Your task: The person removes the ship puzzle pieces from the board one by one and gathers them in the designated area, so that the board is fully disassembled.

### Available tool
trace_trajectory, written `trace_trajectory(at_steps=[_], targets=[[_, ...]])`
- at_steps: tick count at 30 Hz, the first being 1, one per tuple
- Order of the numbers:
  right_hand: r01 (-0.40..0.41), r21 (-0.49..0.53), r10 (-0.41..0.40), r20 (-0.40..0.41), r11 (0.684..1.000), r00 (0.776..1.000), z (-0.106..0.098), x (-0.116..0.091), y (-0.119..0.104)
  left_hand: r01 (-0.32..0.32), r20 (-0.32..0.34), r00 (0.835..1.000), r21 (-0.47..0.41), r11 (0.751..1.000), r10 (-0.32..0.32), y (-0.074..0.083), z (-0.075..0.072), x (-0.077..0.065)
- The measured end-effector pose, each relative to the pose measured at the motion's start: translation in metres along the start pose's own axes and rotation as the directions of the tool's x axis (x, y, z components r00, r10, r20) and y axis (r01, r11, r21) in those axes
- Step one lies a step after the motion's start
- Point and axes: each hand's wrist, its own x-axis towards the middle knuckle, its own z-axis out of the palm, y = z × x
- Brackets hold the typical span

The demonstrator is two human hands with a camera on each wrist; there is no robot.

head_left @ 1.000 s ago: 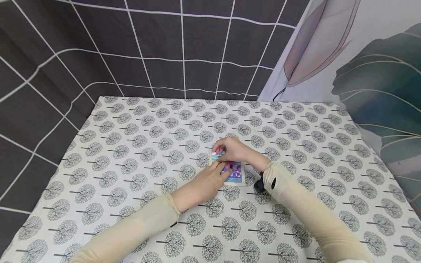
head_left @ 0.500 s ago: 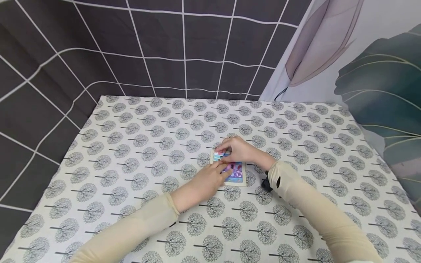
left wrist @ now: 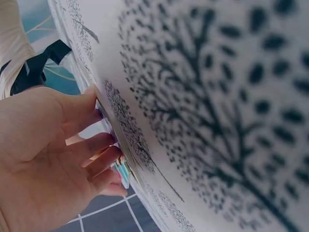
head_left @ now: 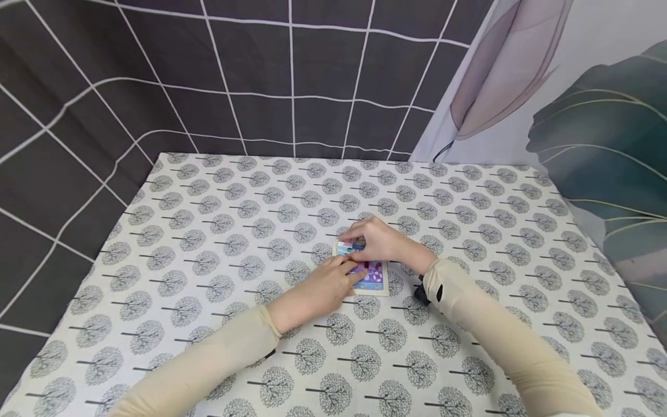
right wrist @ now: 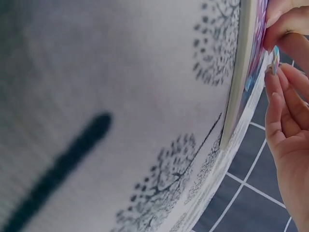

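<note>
A small picture puzzle board (head_left: 386, 284) with a cream border and a purple, pink and blue picture lies flat on the cloth. My left hand (head_left: 327, 286) rests on its near left part, fingertips on the picture and thumb at the board's edge in the left wrist view (left wrist: 53, 150). Over the far part is my right hand (head_left: 379, 240), which partly hides the picture. Its fingertips pinch a small colourful puzzle piece (right wrist: 275, 59) tilted up from the board. From the left, the piece's striped teal side (left wrist: 123, 174) shows under the fingers. The hands overlap at the fingertips.
A white tablecloth (head_left: 234, 347) with a grey tree print covers the table. Behind it hangs a dark curtain (head_left: 260, 63) with white grid lines, and a leaf-patterned curtain (head_left: 599, 133) is at the right.
My right hand has shifted slightly right, with its wrist swung outward, and more of the board's far part shows under it. My left hand stays almost in place on the board.
</note>
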Motion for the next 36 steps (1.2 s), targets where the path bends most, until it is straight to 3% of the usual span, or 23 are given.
trace_trajectory(at_steps=[11,20,36], targets=[[0.041,-0.136,-0.022,0.136,0.99,0.99,-0.012,0.01,-0.01,-0.006,0.033,0.999,0.036,0.999,0.005,0.004,-0.005,0.001],[0.025,-0.048,-0.023,0.039,0.999,0.999,-0.022,0.0,-0.002,0.003,0.101,0.995,-0.042,0.999,0.001,-0.002,-0.004,0.002],[-0.031,-0.154,0.028,-0.017,0.988,0.999,-0.042,-0.041,0.005,-0.016,0.155,0.988,-0.074,0.997,0.027,-0.012,-0.009,0.001]])
